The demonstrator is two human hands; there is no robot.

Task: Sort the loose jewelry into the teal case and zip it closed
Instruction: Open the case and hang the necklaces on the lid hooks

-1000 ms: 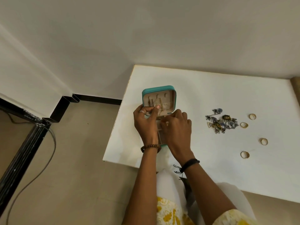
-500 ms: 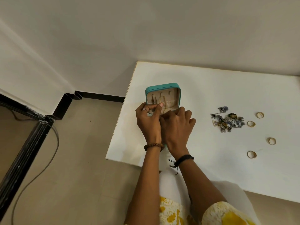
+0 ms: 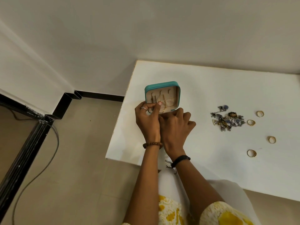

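Fig.: head view, teal case [image 3: 162,86] open on the white tabletop [image 3: 211,95], near its left edge, lid propped up w/ beige lining and small hooks facing the camera.

Left hand [image 3: 148,120] sits at the lid's lower-left corner, thumb and forefinger pinching a thin gold chain [image 3: 164,105] that runs across the lining. Right hand [image 3: 176,125] lies just beside it, touching it, fingers curled down over the case's base; what it holds, if anything, is hidden, so its grip cannot be told. The base compartments are covered by both hands.

Risks, as judged: (1) the chain is fine and slack, so it may slip off a hook or snag on a neighbouring one if pulled sideways; (2) pressure at one corner of the upright lid could tip it or shift the light case toward the nearby tabletop edge; (3) a loose chain end left over the rim could catch in the zip later.

Remaining loose jewelry: a tangled heap of silver and blue pieces [image 3: 227,118] lies well apart, to the right of the right hand, w/ four gold rings [image 3: 251,122] scattered beyond and below it. None is within the hands' present reach w/o a move rightward; the heap's tangle may lift several pieces at once.
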